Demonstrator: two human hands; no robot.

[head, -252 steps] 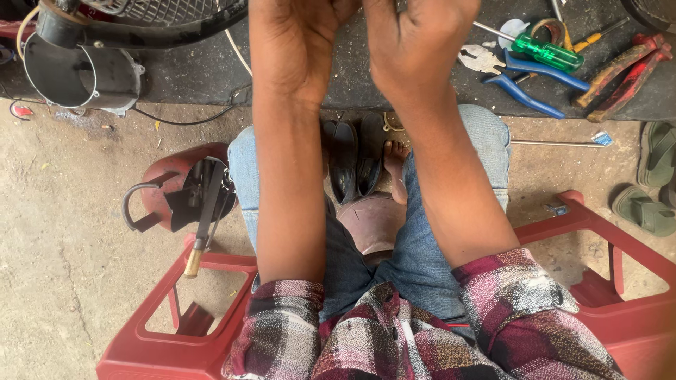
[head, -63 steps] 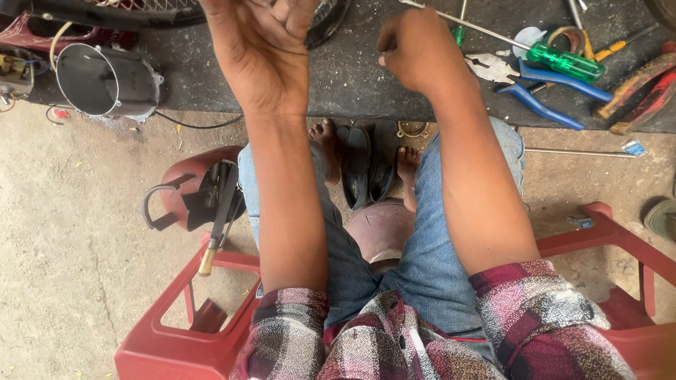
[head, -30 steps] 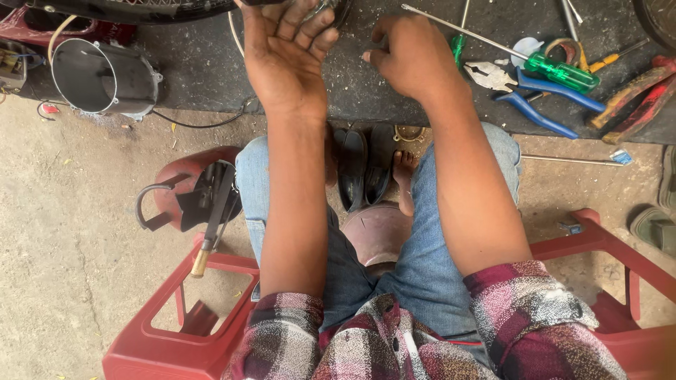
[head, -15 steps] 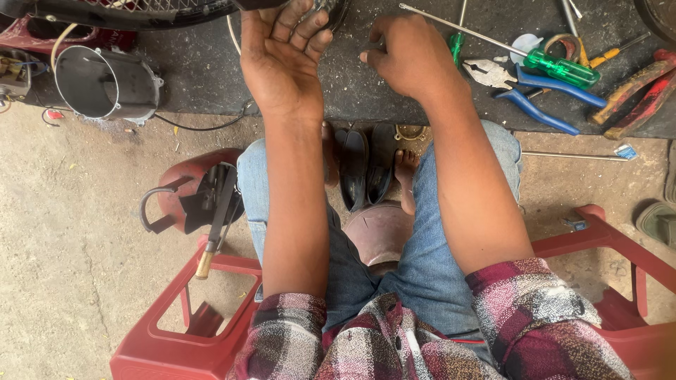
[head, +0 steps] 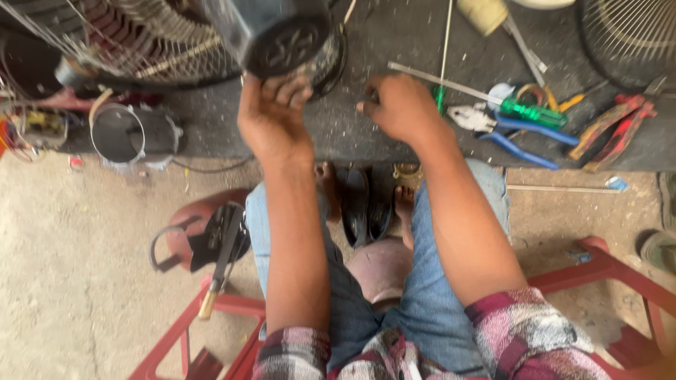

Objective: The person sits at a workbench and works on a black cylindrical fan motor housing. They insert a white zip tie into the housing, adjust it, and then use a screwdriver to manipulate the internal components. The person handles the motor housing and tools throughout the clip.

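Note:
A dark round fan motor point(head: 282, 39) with a wire grille point(head: 151, 49) behind it lies on the black mat point(head: 338, 134) at the top of the view. My left hand point(head: 271, 116) reaches up from below, and its fingers grip the motor's lower edge. Just to the right, my right hand point(head: 401, 105) rests on the mat as a closed fist; I cannot see anything in it. A thin metal rod point(head: 451, 83) lies right behind its knuckles. I sit on a red plastic stool point(head: 605, 271), knees apart.
A green-handled screwdriver point(head: 531, 112), blue-handled pliers point(head: 507, 134) and red-handled tools point(head: 612, 127) lie on the mat to the right. A grey metal cylinder point(head: 134, 134) stands at the left. Dark sandals point(head: 366, 204) and a red helmet-like shell point(head: 201, 236) sit on the dirt floor.
The view has tilted up, and the fan motor now shows fully above my left hand. Both hands stay in about the same places on the mat.

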